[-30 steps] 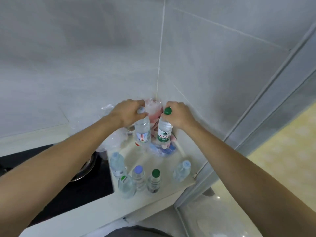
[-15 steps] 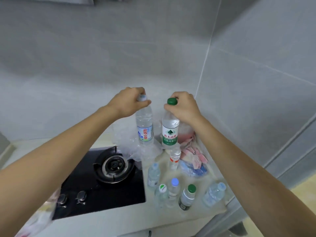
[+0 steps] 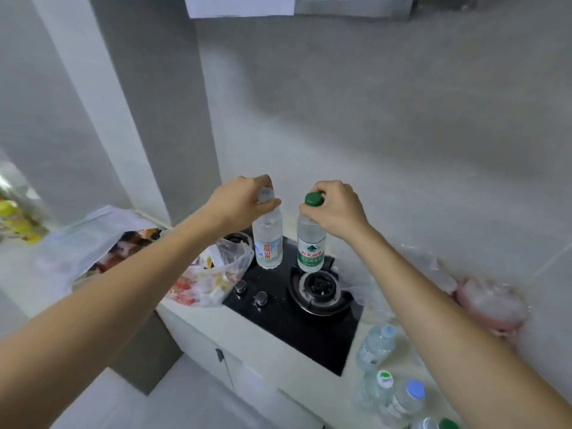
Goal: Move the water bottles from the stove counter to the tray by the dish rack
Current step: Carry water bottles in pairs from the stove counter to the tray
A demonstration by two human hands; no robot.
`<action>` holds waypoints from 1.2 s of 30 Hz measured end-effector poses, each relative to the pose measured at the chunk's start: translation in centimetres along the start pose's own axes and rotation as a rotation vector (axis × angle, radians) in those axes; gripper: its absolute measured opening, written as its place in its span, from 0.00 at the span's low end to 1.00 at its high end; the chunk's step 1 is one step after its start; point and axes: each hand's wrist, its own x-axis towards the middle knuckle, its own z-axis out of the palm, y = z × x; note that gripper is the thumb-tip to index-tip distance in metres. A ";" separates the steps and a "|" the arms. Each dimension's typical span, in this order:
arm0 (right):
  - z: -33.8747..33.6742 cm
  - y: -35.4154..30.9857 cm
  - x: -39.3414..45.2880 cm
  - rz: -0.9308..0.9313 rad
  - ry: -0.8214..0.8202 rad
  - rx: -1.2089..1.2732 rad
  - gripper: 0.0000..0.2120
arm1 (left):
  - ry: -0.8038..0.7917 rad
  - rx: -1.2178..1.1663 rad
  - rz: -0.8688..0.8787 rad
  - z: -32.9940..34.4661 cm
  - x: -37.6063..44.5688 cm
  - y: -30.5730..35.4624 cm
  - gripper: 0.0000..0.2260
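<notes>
Head view: left hand [image 3: 240, 201] pinches the white-capped bottle [image 3: 267, 243], right hand [image 3: 335, 207] the green-capped bottle [image 3: 310, 247]; carry both upright, necks gripped firmly, toward the tray.

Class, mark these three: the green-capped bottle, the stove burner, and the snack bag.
green-capped bottle [image 3: 310, 253]: head view, on its green label.
stove burner [image 3: 318, 286]: head view, on its centre ring.
snack bag [image 3: 213, 278]: head view, on its clear plastic side.

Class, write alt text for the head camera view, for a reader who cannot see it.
Two bare hands each hold a water bottle by its cap above a black gas stove: left hand on the blue-labelled bottle, right hand on the green-capped bottle. More bottles stand on the counter at lower right.
</notes>
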 end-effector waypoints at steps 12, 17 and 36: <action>14.8 -21.0 -2.1 -0.429 -0.314 0.170 0.11 | 0.189 0.165 -0.495 -10.5 -19.9 -13.6 0.17; 21.6 -31.9 -4.7 -0.529 -0.412 0.247 0.09 | 0.250 0.217 -0.649 -15.2 -29.4 -20.7 0.17; 47.6 -73.0 -23.6 -0.932 -0.729 0.477 0.08 | 0.395 0.444 -1.157 -34.2 -67.1 -41.5 0.14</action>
